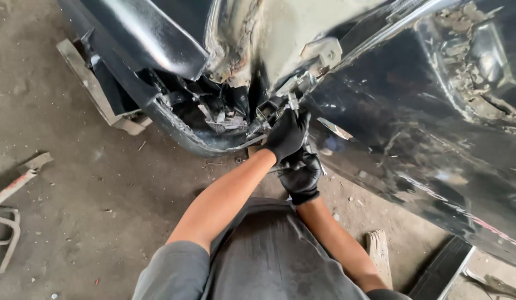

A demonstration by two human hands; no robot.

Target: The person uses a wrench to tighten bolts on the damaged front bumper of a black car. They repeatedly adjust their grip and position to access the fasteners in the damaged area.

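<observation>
A damaged black car body (413, 111) fills the top and right of the head view, with torn metal and rust around an open cavity (224, 116). My left hand (287, 135), in a black glove, reaches up to a metal part at the cavity's edge and is closed around something slim there. My right hand (301, 175), also in a black glove, sits just below it, gripping a thin metal tool (318, 161) whose shape is mostly hidden. Both forearms cross above my dark grey lap.
The ground is dusty concrete (91, 200). A wooden block (97, 89) props the car body at the left. A metal bar (19, 180) and a bent metal loop (8, 239) lie at the far left. A wooden piece (379, 253) and a dark panel (444, 266) lie lower right.
</observation>
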